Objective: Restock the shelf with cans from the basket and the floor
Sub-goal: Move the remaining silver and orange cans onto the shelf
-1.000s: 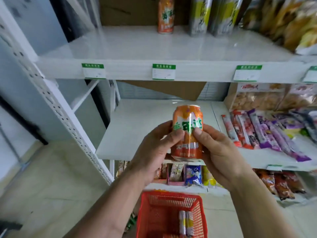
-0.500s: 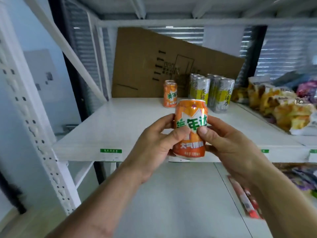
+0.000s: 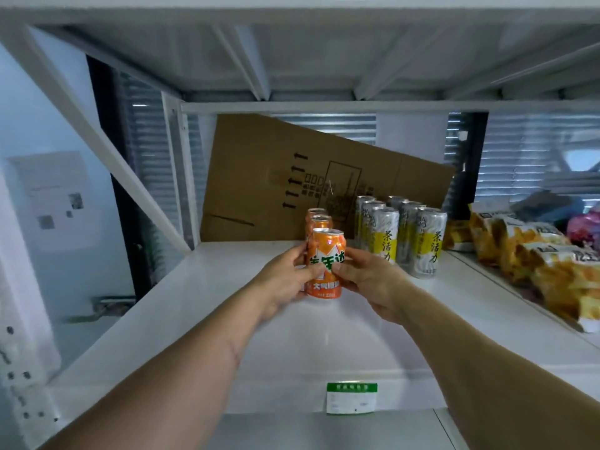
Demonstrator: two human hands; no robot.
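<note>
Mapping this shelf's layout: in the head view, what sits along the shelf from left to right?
Left hand → held orange can → right hand → silver-and-yellow cans → orange snack bags.

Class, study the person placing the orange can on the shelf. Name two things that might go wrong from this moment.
1. The held orange can, gripped by the left hand and right hand, sits just ahead of two shelved orange cans; pushing it back might knock them over.
2. The tall silver cans stand close to the right; the right hand may brush them when withdrawing.
</note>
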